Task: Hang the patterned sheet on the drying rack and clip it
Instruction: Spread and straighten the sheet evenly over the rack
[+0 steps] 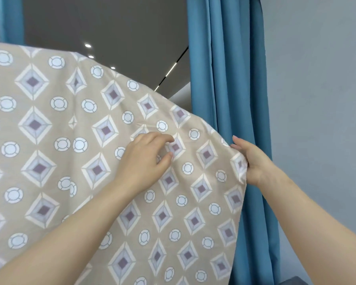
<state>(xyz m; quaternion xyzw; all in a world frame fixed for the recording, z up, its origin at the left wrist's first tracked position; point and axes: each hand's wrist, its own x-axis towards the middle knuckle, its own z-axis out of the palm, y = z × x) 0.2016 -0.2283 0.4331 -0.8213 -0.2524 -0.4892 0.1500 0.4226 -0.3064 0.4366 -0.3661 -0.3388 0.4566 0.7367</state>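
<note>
Head view shows me the patterned sheet [49, 140] draped high across the left and middle of the frame. Its top edge falls over something I cannot see; I take that for the drying rack, but the cloth hides it. My right hand [255, 163] grips the sheet's right edge, fingers curled round the hem. My left hand [144, 159] lies on the face of the cloth, finger and thumb bent toward a small pucker; whether it pinches, I cannot tell. The fabric looks like thin, soft, matte woven cloth, beige, printed with diamonds and ringed circles, and it creases easily. I judge it light and limp, not slippery, and best held at the hem. A blue curtain [224, 79] hangs in folds behind.
</note>
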